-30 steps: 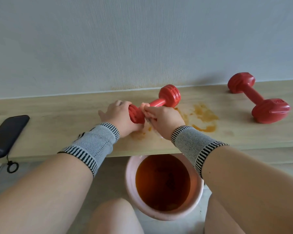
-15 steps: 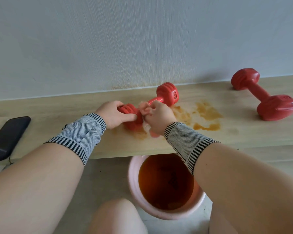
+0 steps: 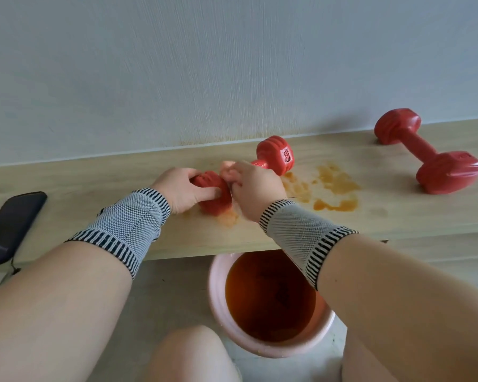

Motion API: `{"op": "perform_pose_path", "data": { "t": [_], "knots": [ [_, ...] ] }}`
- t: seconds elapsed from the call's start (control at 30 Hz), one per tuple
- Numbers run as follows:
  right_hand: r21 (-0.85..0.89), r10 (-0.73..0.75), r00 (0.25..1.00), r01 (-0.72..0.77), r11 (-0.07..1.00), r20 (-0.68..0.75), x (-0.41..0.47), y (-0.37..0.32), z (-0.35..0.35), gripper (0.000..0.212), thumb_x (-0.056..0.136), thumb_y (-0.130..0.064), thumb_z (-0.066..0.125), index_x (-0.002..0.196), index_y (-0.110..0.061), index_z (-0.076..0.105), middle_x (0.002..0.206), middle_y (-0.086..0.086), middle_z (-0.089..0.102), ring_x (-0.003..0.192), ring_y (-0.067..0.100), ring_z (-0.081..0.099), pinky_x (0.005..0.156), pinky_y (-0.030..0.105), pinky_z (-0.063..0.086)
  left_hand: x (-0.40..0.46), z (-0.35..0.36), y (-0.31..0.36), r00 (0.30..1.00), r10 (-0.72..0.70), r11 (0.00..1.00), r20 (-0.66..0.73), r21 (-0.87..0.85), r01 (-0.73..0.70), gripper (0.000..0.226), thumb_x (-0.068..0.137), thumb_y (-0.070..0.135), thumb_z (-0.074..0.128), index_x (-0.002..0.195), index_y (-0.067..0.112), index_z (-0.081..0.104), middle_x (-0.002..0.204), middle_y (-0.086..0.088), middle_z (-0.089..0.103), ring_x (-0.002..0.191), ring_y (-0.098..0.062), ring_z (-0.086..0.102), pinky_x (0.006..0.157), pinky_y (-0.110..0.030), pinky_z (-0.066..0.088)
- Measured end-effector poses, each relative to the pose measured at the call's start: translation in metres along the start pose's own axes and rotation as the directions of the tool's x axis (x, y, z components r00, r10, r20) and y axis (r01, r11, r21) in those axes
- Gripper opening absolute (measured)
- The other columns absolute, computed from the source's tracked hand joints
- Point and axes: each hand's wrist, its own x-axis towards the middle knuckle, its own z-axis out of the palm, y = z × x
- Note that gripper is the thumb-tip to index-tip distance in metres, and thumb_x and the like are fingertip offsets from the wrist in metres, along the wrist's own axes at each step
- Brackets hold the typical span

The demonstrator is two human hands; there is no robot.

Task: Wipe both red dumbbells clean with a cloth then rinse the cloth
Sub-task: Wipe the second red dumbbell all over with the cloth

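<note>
Head camera looks down, close, over the shelf (image 3: 342,224) toward the wall (image 3: 232,64).

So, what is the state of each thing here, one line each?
Near dumbbell: on the shelf, gripped by left hand.
Cloth: pressed on its handle by right hand.
Far dumbbell: lying untouched.
Shelf: orange stains.
Bucket: holds orange-brown water.
Phone: screen dark.

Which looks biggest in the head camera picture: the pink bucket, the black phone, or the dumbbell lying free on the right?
1. pink bucket, though it sits nearer the camera.
2. free dumbbell.
3. black phone, partly cut off at the edge, so its rank is unsure.
</note>
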Motion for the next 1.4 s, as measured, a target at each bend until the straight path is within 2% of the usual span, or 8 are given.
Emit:
{"op": "perform_pose_path", "data": {
  "t": [0.1, 0.23, 0.33, 0.47, 0.67, 0.9, 1.03, 1.4],
  "knots": [
    [-0.090, -0.061, 0.996, 0.056, 0.994, -0.062, 0.007, -0.002, -0.005, 0.029, 0.092, -0.010, 0.043, 0.112, -0.026, 0.058, 0.075, -0.003, 0.053, 0.066, 0.023, 0.054, 0.054, 0.026, 0.034, -0.007, 0.002, 0.005, 0.999, -0.004, 0.998, -0.033, 0.055, 0.006, 0.065, 0.069, 0.054, 0.079, 0.122, 0.020, 0.061, 0.109, 0.002, 0.062, 0.105, -0.021, 0.059, 0.088, -0.029, 0.043],
    [-0.156, 0.159, 0.984, -0.170, 0.973, -0.081, 0.015, 0.008, -0.028, 0.021, 0.091, -0.003, 0.040, 0.105, -0.017, 0.047, 0.074, 0.002, 0.051, 0.060, 0.020, 0.048, 0.059, 0.032, 0.044, -0.014, 0.006, 0.010, 0.997, -0.003, 0.996, -0.073, 0.083, 0.010, 0.070, 0.065, 0.057, 0.079, 0.123, 0.023, 0.058, 0.113, 0.002, 0.063, 0.097, -0.017, 0.056, 0.081, -0.027, 0.041],
    [-0.122, 0.290, 0.955, -0.295, 0.948, -0.056, 0.007, 0.014, -0.026, 0.030, 0.091, -0.010, 0.050, 0.119, -0.011, 0.040, 0.096, 0.009, 0.060, 0.087, 0.029, 0.060, 0.071, 0.035, 0.048, -0.016, 0.007, 0.011, 0.996, -0.017, 0.996, -0.088, 0.088, 0.025, 0.066, 0.064, 0.058, 0.079, 0.118, 0.027, 0.060, 0.104, 0.006, 0.062, 0.094, -0.016, 0.058, 0.079, -0.027, 0.042],
    [0.036, 0.175, 0.971, -0.183, 0.982, 0.164, -0.007, 0.016, -0.015, 0.043, 0.096, -0.024, 0.036, 0.127, 0.000, 0.053, 0.124, 0.012, 0.060, 0.113, 0.028, 0.056, 0.091, 0.033, 0.046, -0.019, 0.011, 0.010, 0.993, -0.008, 0.993, -0.122, 0.120, 0.022, 0.073, 0.054, 0.067, 0.076, 0.115, 0.030, 0.060, 0.108, 0.003, 0.067, 0.095, -0.018, 0.061, 0.086, -0.031, 0.048],
    [0.541, 0.192, 0.950, -0.300, 0.786, 0.247, -0.013, 0.038, -0.030, 0.011, 0.085, -0.008, 0.062, 0.092, -0.013, 0.069, 0.063, 0.002, 0.060, 0.046, 0.008, 0.054, 0.043, 0.020, 0.041, -0.024, 0.026, 0.015, 0.959, 0.146, 0.896, -0.242, 0.444, -0.024, 0.078, 0.060, 0.073, 0.071, 0.123, 0.031, 0.047, 0.130, 0.004, 0.050, 0.128, -0.023, 0.040, 0.111, -0.059, 0.025],
    [0.787, 0.244, 0.928, -0.370, 0.493, 0.283, -0.027, 0.038, -0.064, 0.006, 0.085, -0.004, 0.056, 0.089, -0.007, 0.060, 0.084, 0.016, 0.050, 0.052, 0.016, 0.046, 0.042, 0.024, 0.035, -0.038, 0.048, 0.010, 0.917, 0.283, 0.841, -0.280, 0.533, -0.097, 0.079, 0.077, 0.059, 0.069, 0.139, 0.025, 0.034, 0.151, 0.000, 0.031, 0.143, -0.024, 0.023, 0.114, -0.064, 0.011],
    [0.859, 0.303, 0.888, -0.429, 0.280, 0.345, -0.036, 0.037, -0.080, 0.008, 0.085, -0.009, 0.046, 0.083, -0.012, 0.053, 0.065, 0.010, 0.054, 0.039, 0.017, 0.045, 0.047, 0.022, 0.029, -0.045, 0.045, 0.006, 0.919, 0.254, 0.900, -0.303, 0.422, -0.110, 0.068, 0.082, 0.055, 0.065, 0.140, 0.031, 0.038, 0.152, 0.000, 0.031, 0.143, -0.024, 0.023, 0.115, -0.060, 0.013],
    [0.856, 0.369, 0.877, -0.426, 0.293, 0.310, -0.053, 0.046, -0.099, 0.013, 0.086, -0.015, 0.050, 0.090, -0.005, 0.058, 0.083, 0.018, 0.052, 0.047, 0.022, 0.043, 0.048, 0.027, 0.027, -0.065, 0.053, 0.017, 0.941, 0.216, 0.908, -0.260, 0.407, -0.096, 0.074, 0.074, 0.054, 0.068, 0.137, 0.028, 0.037, 0.143, 0.000, 0.037, 0.139, -0.022, 0.029, 0.115, -0.058, 0.014]
  ]
}}
